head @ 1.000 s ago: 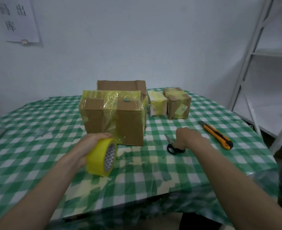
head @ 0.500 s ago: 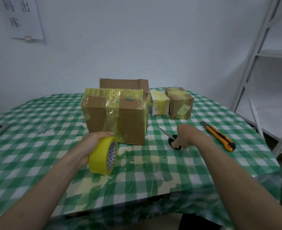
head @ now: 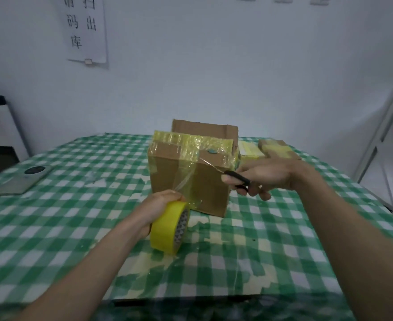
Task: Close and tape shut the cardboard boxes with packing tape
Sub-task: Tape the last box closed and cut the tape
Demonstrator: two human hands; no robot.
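A closed cardboard box (head: 211, 188) wrapped in yellowish tape stands mid-table. My left hand (head: 160, 205) grips a yellow tape roll (head: 169, 228) resting on the cloth just in front of the box; a strip of tape (head: 186, 181) runs from the roll up the box's front face. My right hand (head: 267, 177) holds black-handled scissors (head: 236, 178) in the air at the box's right front, blades pointing left across the box face. Behind it stands an open-topped cardboard box (head: 204, 129).
Two small taped boxes (head: 276, 148) sit behind my right hand. A phone (head: 23, 180) lies at the table's left. The green checked tablecloth (head: 75, 205) carries tape scraps near the front edge. A white shelf frame (head: 385, 135) stands to the right.
My right hand lifted the scissors off the table and brought them left and up to the box's front. The view tilted upward. The left hand kept the roll in place.
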